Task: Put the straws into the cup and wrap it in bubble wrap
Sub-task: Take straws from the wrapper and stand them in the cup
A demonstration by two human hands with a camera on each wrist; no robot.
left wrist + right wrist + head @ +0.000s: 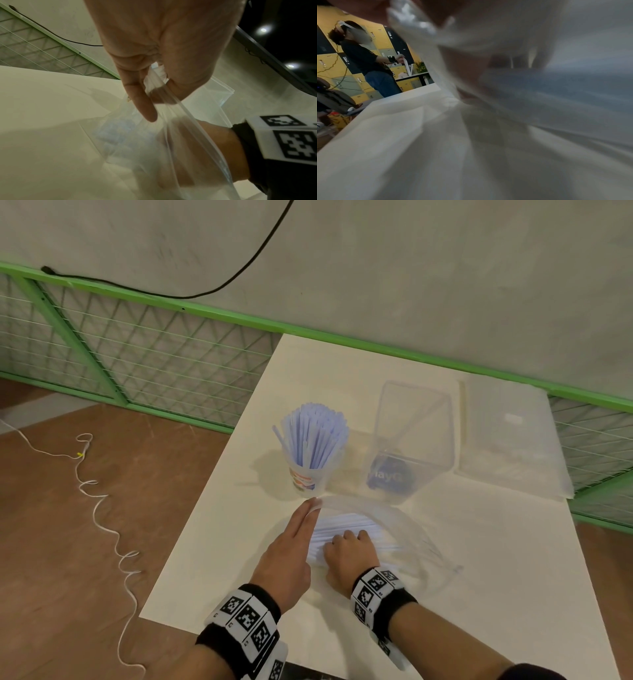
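Note:
A printed plastic cup (306, 478) stands upright on the white table (496, 594), packed with pale blue straws (313, 436). In front of it lies a clear plastic bag (416, 530) holding more pale blue straws (346, 525). My left hand (313, 505) pinches the bag's rim (169, 97) between thumb and fingers and holds the mouth up. My right hand (346, 542) is inside the bag, its fingers curled over the bundle of straws (559, 89). The right wrist view is blurred by the bag film.
A clear rectangular container (412, 446) stands right of the cup. A stack of bubble wrap (513, 450) lies at the table's far right. A green mesh fence (137, 354) borders the table behind. Another person (368, 60) stands at a distant table.

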